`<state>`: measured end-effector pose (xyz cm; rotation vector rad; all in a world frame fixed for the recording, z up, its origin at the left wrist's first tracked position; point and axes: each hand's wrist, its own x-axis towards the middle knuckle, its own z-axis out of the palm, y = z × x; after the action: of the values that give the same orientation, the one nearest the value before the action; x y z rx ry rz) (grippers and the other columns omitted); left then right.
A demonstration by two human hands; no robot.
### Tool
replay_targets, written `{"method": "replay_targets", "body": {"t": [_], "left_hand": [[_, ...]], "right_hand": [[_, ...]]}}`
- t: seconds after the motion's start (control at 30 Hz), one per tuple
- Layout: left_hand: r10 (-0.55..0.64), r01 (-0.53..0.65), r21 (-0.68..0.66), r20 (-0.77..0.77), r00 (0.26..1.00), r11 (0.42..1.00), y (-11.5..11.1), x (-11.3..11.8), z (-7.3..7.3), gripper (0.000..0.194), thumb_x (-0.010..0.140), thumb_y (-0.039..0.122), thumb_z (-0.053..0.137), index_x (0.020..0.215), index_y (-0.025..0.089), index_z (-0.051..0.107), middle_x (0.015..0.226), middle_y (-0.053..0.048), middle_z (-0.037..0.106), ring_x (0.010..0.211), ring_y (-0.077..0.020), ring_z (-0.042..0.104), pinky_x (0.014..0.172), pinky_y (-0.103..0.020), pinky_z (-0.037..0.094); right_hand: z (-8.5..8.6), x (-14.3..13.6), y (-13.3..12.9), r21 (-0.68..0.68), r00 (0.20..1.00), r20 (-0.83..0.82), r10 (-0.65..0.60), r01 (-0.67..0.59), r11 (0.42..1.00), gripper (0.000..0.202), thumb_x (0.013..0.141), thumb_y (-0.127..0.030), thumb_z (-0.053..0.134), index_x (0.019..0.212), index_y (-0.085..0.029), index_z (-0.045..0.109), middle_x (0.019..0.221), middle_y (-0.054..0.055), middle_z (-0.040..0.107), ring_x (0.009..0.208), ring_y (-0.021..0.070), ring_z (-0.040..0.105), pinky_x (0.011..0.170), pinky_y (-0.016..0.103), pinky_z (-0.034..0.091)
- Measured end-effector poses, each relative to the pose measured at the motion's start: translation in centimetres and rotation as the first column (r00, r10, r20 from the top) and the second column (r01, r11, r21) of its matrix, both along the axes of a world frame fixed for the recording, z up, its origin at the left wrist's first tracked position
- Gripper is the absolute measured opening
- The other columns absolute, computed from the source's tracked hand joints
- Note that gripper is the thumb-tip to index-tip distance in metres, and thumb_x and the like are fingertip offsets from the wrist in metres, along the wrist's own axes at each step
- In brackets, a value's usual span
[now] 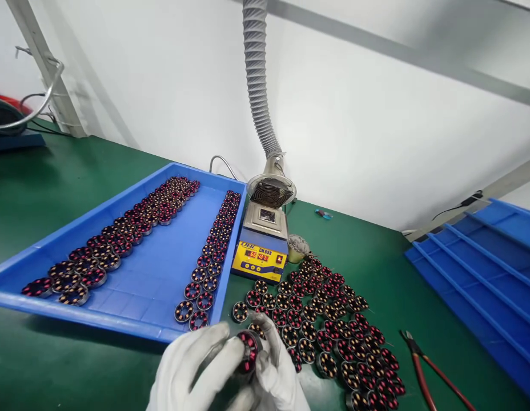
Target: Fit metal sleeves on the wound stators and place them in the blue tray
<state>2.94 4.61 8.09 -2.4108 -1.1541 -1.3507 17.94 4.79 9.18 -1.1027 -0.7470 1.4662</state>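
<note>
Both hands wear white gloves and meet at the bottom middle of the view. A motor stator (pixel 249 351), a dark ring with red windings inside, is tilted between them. My left hand (pixel 196 365) grips it from the left with thumb and fingers. From the right, my right hand (pixel 276 371) closes its fingers on the stator's other edge. Just beyond my hands, many similar stators (pixel 308 330) with red or copper-coloured windings lie on the green table (pixel 436 297). The lower part of both hands is cut off by the frame.
A blue tray (pixel 136 305) at left holds rows of stators. Behind my hands stands a yellow-and-blue solder pot (pixel 260 257) under a grey extraction hose (pixel 257 74). Red-handled cutters (pixel 419 357) and a blue ribbed tray (pixel 483 274) are at right. A small cup (pixel 297 249) adjoins the pot.
</note>
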Motion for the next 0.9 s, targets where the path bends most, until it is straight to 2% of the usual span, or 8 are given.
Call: {"method": "replay_targets", "body": {"t": [0.1, 0.23, 0.4, 0.5, 0.6, 0.67, 0.73, 0.9], "left_hand": [[-0.059, 0.059, 0.026, 0.018, 0.998, 0.998, 1.2, 0.6, 1.1, 0.028, 0.089, 0.025, 0.052, 0.113, 0.012, 0.052, 0.112, -0.012, 0.053, 0.108, -0.02, 0.049, 0.092, -0.033, 0.043], [-0.114, 0.141, -0.158, 0.169, 0.979, 0.977, 1.3, 0.7, 2.4, 0.025, 0.091, 0.037, 0.049, 0.109, 0.02, 0.05, 0.101, -0.003, 0.06, 0.097, -0.0111, 0.056, 0.088, -0.017, 0.046], [-0.279, 0.359, -0.297, 0.28, 0.919, 0.885, 1.5, 0.6, 3.9, 0.025, 0.092, 0.043, 0.043, 0.107, 0.024, 0.049, 0.091, 0.001, 0.062, 0.084, -0.0095, 0.06, 0.075, -0.014, 0.049], [-0.278, 0.296, -0.126, 0.145, 0.95, 0.947, 1.8, 0.5, 4.2, 0.027, 0.095, 0.041, 0.039, 0.099, 0.018, 0.053, 0.089, -0.001, 0.064, 0.083, -0.0108, 0.059, 0.077, -0.019, 0.047], [-0.186, 0.19, 0.08, -0.05, 0.981, 0.979, 1.8, 0.1, 3.9, 0.022, 0.095, 0.03, 0.042, 0.099, 0.015, 0.058, 0.093, -0.003, 0.066, 0.09, -0.0136, 0.058, 0.087, -0.027, 0.041], [-0.172, 0.184, 0.09, -0.128, 0.977, 0.979, 1.7, -0.2, 3.6, 0.022, 0.094, 0.029, 0.046, 0.105, 0.014, 0.058, 0.1, -0.005, 0.065, 0.097, -0.0159, 0.056, 0.091, -0.031, 0.039], [-0.194, 0.2, 0.054, -0.111, 0.975, 0.978, 1.7, -0.5, 3.3, 0.026, 0.092, 0.033, 0.05, 0.109, 0.014, 0.056, 0.102, -0.006, 0.064, 0.1, -0.0166, 0.055, 0.091, -0.032, 0.04], [-0.232, 0.235, 0.033, -0.066, 0.97, 0.972, 1.8, -0.7, 3.0, 0.025, 0.093, 0.033, 0.048, 0.108, 0.014, 0.056, 0.101, -0.006, 0.063, 0.099, -0.0145, 0.055, 0.089, -0.026, 0.043]], "right_hand": [[0.9, -0.8, -0.1, 0.054, 1.0, -0.005, 0.022, -0.022, 0.998, 0.055, 0.06, -0.062, 0.069, 0.089, -0.016, 0.064, 0.081, 0.01, 0.063, 0.081, 0.0233, 0.06, 0.078, 0.038, 0.048], [1.6, 0.5, -0.1, 0.249, 0.993, 0.094, -0.068, 0.043, 0.968, 0.041, 0.066, -0.054, 0.069, 0.089, -0.02, 0.067, 0.086, 0.008, 0.063, 0.081, 0.0202, 0.06, 0.078, 0.032, 0.047], [2.8, 2.9, 0.4, 0.485, 0.865, 0.495, 0.085, -0.356, 0.799, 0.021, 0.072, -0.034, 0.07, 0.091, -0.027, 0.069, 0.083, 0.004, 0.057, 0.077, 0.0162, 0.057, 0.068, 0.026, 0.046], [2.8, 2.5, 0.8, 0.602, 0.874, 0.484, -0.047, -0.294, 0.742, 0.008, 0.075, -0.032, 0.067, 0.078, -0.024, 0.069, 0.073, 0.002, 0.055, 0.067, 0.0126, 0.056, 0.059, 0.022, 0.043], [2.5, 1.6, 1.3, 0.602, 0.957, 0.289, -0.018, -0.167, 0.781, 0.02, 0.078, -0.031, 0.064, 0.062, -0.02, 0.062, 0.063, 0.001, 0.052, 0.059, 0.0114, 0.054, 0.054, 0.022, 0.042], [2.3, 1.4, 1.4, 0.525, 0.998, 0.013, 0.055, -0.054, 0.85, 0.03, 0.076, -0.043, 0.064, 0.059, -0.019, 0.058, 0.059, 0.0, 0.047, 0.058, 0.0122, 0.052, 0.055, 0.024, 0.042], [2.4, 1.8, 1.3, 0.466, 0.991, -0.112, 0.075, -0.015, 0.885, 0.035, 0.073, -0.054, 0.062, 0.063, -0.021, 0.058, 0.059, 0.0, 0.046, 0.058, 0.0131, 0.051, 0.056, 0.026, 0.043], [2.7, 2.5, 1.0, 0.449, 0.953, 0.272, 0.135, -0.249, 0.858, 0.007, 0.07, -0.02, 0.07, 0.077, -0.021, 0.068, 0.076, 0.005, 0.06, 0.071, 0.0158, 0.057, 0.063, 0.027, 0.043]]}}
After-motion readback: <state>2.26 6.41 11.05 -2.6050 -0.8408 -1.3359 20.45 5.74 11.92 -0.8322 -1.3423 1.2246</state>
